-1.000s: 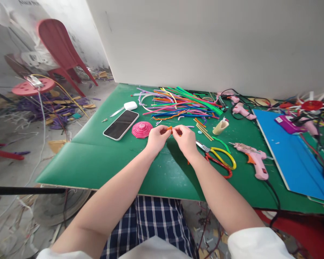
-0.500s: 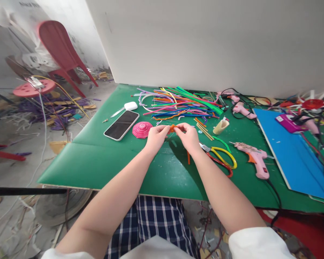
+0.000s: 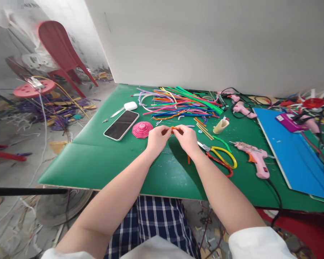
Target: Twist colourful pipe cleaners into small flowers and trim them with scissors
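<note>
Over the middle of the green table, my left hand [image 3: 160,138] and my right hand [image 3: 186,138] meet fingertip to fingertip. Both pinch a small piece of orange pipe cleaner [image 3: 173,128], mostly covered by the fingers. Just left of my left hand lies a pink ribbed disc [image 3: 142,130]. Scissors [image 3: 224,157] with yellow and red handles rest to the right of my right hand. A short orange strip [image 3: 188,159] lies partly under my right wrist. Beyond the hands is a pile of pipe cleaners [image 3: 178,104] in many colours.
A phone [image 3: 121,125] and a white earphone case [image 3: 130,106] lie at the left. On the right are a pink glue gun [image 3: 255,158] with a trailing cable, a blue board [image 3: 294,151] and a cream holder [image 3: 220,126]. A white panel [image 3: 205,43] stands behind the table [image 3: 97,162].
My fingertips have drawn closer round the orange piece, and less of it shows. My right hand has shifted slightly left. The things on the table stay put.
</note>
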Demonstrator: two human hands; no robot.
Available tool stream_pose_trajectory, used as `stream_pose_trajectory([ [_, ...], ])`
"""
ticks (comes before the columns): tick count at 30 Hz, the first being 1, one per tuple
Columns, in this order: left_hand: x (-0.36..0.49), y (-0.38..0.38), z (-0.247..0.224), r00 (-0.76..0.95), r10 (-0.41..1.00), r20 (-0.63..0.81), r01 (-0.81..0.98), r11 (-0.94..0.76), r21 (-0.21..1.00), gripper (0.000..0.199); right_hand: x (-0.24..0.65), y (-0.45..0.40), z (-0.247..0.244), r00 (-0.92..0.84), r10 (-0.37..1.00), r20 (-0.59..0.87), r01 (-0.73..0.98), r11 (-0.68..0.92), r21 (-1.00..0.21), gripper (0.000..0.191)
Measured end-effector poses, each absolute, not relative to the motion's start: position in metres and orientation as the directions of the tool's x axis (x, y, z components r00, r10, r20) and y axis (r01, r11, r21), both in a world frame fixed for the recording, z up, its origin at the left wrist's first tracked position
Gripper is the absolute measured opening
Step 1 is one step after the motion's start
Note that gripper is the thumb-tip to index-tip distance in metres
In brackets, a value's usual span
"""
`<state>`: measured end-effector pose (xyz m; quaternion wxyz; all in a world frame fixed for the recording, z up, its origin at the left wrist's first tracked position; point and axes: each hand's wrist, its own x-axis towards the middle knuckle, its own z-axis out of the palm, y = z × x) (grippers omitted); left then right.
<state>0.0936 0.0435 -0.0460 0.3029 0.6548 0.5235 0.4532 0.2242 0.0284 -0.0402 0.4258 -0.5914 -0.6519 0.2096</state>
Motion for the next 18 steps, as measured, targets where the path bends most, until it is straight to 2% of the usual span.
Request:
stream_pose_trajectory([
  [3,0.0938,0.0425,-0.0452,0.039,0.957,0.287,0.414,-0.277,0.867,0.014,0.2242,0.0282,-0.0399,0.059,0.946,0.318,0.615,0.216,-0.758,0.016],
  [6,0.0935,0.0435,-0.0466,0.062,0.96,0.272,0.327,-0.277,0.904,0.013,0.2266,0.0312,-0.0404,0.073,0.962,0.264,0.536,0.186,-0.823,0.017],
  [10,0.0925,0.0465,-0.0502,0.102,0.967,0.233,0.221,-0.251,0.942,0.024,0.23,0.035,-0.0405,0.067,0.976,0.208,0.441,0.158,-0.884,0.02],
  [15,0.0921,0.0496,-0.0527,0.132,0.972,0.194,0.163,-0.214,0.963,0.026,0.2303,0.0339,-0.0378,0.019,0.972,0.235,0.479,0.197,-0.855,0.024],
  [18,0.0923,0.0499,-0.0517,0.112,0.987,0.116,0.061,-0.123,0.99,0.026,0.2313,0.0346,-0.0402,0.037,0.973,0.229,0.458,0.187,-0.869,0.029],
])
